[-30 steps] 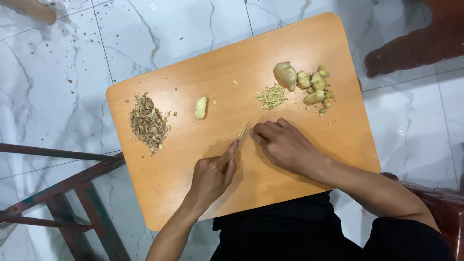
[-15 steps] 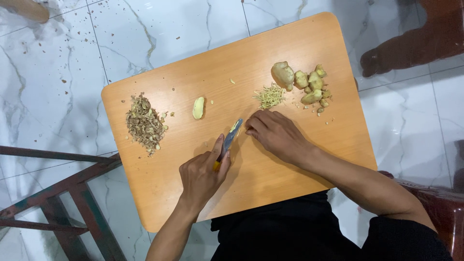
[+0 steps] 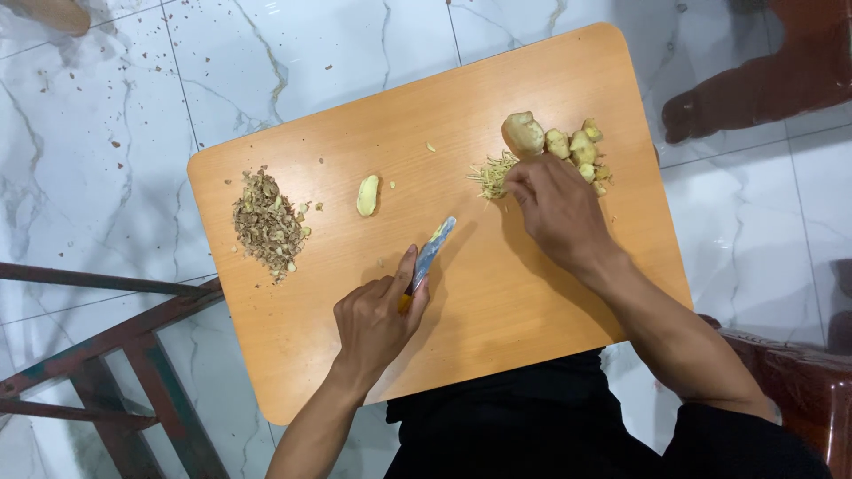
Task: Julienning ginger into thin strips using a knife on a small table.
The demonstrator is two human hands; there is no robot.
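Observation:
My left hand grips a small knife with a yellow handle; its blade points up and right over the wooden board. My right hand has its fingers down at a small pile of thin ginger strips, just below a cluster of ginger pieces. Whether those fingers pinch any strips is hidden. A single peeled ginger slice lies near the board's middle. A heap of brown ginger peelings sits at the board's left end.
The board rests over a white marble-patterned floor scattered with peel flakes. A dark metal frame stands at lower left. Red-brown furniture shows at upper right, and more at the lower right edge.
My right hand has moved up and right from beside the knife to the pile of ginger strips. My left hand stays near the board's front with the knife.

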